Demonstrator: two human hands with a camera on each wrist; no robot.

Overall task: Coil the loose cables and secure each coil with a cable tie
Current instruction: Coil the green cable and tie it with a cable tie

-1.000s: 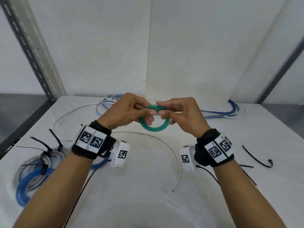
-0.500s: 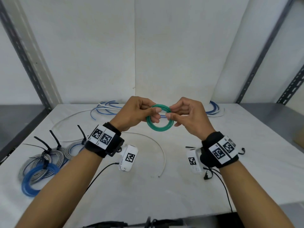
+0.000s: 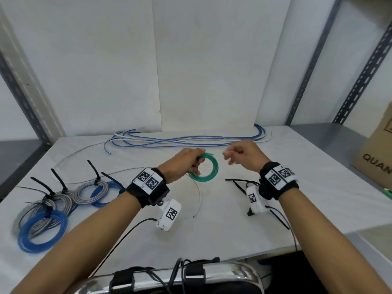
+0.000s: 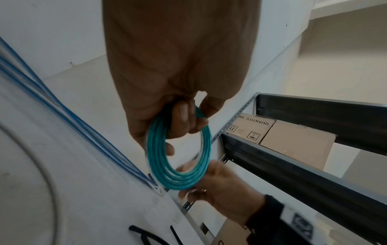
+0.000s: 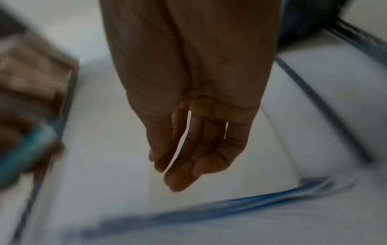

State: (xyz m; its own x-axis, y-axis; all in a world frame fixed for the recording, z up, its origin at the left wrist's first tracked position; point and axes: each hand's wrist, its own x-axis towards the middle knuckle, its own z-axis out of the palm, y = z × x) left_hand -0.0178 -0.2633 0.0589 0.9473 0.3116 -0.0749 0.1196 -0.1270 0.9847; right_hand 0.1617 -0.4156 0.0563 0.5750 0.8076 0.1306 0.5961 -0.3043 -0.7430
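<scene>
The left hand (image 3: 182, 164) is gripping the green cable coil (image 3: 204, 168) by its left edge, with fingers curled through the ring, holding it up above the white worktop (image 3: 222, 225). The ring is standing almost upright, its open hole facing the person and its free side pointing right. The right hand (image 3: 241, 154) is hanging just beside it with loose fingers, holding nothing, near a black cable tie (image 3: 237, 181) lying on the worktop.

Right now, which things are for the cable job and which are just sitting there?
For the job: green coiled cable gripped by left hand; empty right hand; loose black plastic cable ties; uncoiled blue and white cables.
Lying about: brown cardboard box; tied blue and grey coils.
</scene>
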